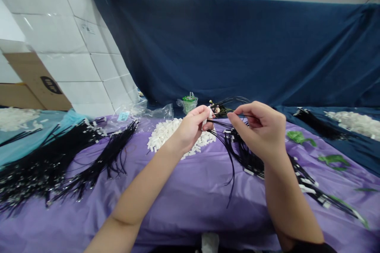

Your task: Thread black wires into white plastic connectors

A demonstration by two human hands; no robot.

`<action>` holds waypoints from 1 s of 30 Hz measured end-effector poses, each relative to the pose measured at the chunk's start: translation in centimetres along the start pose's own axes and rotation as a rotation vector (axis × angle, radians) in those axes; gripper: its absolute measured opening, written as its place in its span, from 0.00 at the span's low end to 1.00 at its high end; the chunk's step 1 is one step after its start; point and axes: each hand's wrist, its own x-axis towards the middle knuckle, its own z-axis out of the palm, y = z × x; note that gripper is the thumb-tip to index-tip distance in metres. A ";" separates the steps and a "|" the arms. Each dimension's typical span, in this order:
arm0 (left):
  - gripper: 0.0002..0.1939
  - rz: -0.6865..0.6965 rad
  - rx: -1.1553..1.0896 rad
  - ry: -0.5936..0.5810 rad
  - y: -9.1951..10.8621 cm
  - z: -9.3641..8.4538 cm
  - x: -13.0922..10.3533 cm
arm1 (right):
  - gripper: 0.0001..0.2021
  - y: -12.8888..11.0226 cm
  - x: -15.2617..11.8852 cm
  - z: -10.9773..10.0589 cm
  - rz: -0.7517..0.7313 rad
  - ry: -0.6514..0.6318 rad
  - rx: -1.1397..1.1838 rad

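My left hand is closed around the ends of several thin black cables, with a small white piece showing at its fingertips. To the right, my right hand pinches a strand of the same black cables between thumb and fingers. Loose cable lengths loop above the hands and hang below them. Under my left hand lies a heap of small white plastic pieces. Beneath my right hand a bundle of black cables rests on the purple cloth, partly hidden by the hand.
Large piles of black cables with white ends lie at the left. Behind them are a clear plastic bag and a plastic cup. White boxes are stacked at the left. More white pieces and black cables lie far right.
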 end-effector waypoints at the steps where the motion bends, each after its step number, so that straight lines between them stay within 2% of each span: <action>1: 0.12 0.004 0.011 -0.005 0.1 0.1 -0.1 | 0.04 -0.1 0.0 -0.1 -0.002 -0.009 -0.001; 16: 0.13 0.021 0.027 -0.040 0.3 0.3 -0.5 | 0.04 -0.6 -0.1 -0.4 0.002 -0.071 0.003; 21: 0.13 0.050 0.041 -0.043 0.3 0.5 -0.5 | 0.05 -0.4 -0.4 -0.4 0.060 -0.086 0.023; 28: 0.11 0.152 0.132 -0.082 -0.3 0.1 -0.3 | 0.09 -0.1 -0.6 -0.7 0.218 -0.161 0.062; 30: 0.11 0.173 0.153 -0.087 -0.4 0.1 -0.3 | 0.09 -0.1 -0.7 -0.7 0.218 -0.173 0.067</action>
